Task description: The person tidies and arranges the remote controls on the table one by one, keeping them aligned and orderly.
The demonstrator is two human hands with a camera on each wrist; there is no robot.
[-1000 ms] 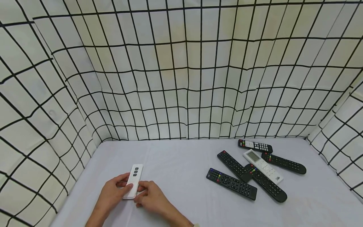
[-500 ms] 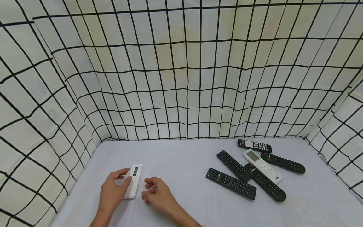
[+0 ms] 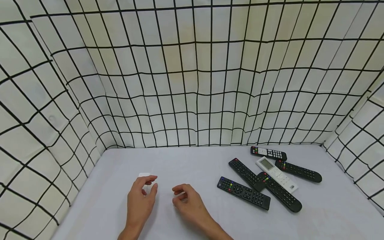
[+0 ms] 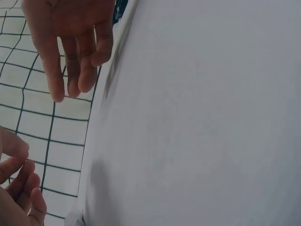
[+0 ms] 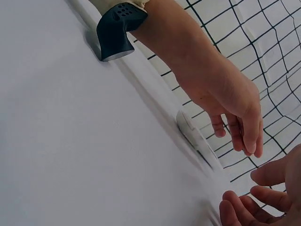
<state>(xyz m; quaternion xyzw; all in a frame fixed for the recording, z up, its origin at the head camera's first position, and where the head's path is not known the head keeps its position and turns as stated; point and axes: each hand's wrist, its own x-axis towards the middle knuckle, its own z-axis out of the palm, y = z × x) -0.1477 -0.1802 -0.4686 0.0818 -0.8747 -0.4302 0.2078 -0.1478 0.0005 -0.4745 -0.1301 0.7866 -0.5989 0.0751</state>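
Note:
My left hand (image 3: 141,200) is raised over the left part of the table, its thumb and fingers loosely bent and apart, holding nothing. Behind it in the head view lies a white remote control (image 3: 144,174), only its far end showing; the right wrist view shows more of this remote control (image 5: 190,132) flat on the cloth. Across a small gap, my right hand (image 3: 192,205) has relaxed, bent fingers with nothing between them. Its fingers hang downward in the left wrist view, where the left hand (image 4: 21,183) appears at the lower left edge.
On the right side of the white-covered table (image 3: 192,166) lie several black remotes, including a nearer one (image 3: 243,193) and a far one (image 3: 268,153). A white remote with a screen (image 3: 276,174) lies among them. White cloth walls with black grid lines (image 3: 196,83) surround the table.
Both hands have left the white remote control and moved to the right; the left thumb has come off it. The remote stays on the table, now mostly hidden behind the left hand.

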